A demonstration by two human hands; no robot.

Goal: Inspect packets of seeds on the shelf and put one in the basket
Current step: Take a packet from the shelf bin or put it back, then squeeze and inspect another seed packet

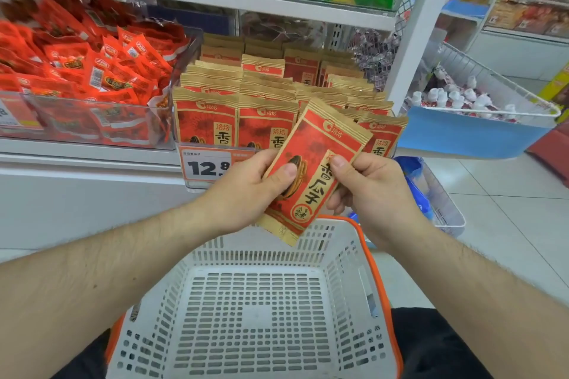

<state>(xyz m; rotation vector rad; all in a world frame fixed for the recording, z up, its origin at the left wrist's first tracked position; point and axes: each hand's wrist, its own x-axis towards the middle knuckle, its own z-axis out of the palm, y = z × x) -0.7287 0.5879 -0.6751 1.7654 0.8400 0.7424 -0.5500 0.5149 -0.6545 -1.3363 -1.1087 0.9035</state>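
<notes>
Shelf edge (92, 160) behind; both hands hold seed packet (311, 175) above basket (197, 258).

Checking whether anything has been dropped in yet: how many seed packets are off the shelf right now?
1. A single seed packet is held tilted above the basket by the left hand and right hand. None shows in the basket; the rest stand on the shelf.

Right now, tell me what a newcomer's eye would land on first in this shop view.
First, the red and tan seed packet at the centre, tilted and held by both hands, the left hand and the right hand, just above the white basket with its orange rim. Behind it, rows of matching packets stand upright on the shelf, above a price tag. To the left, a clear bin holds a heap of bright red snack packs.
</notes>
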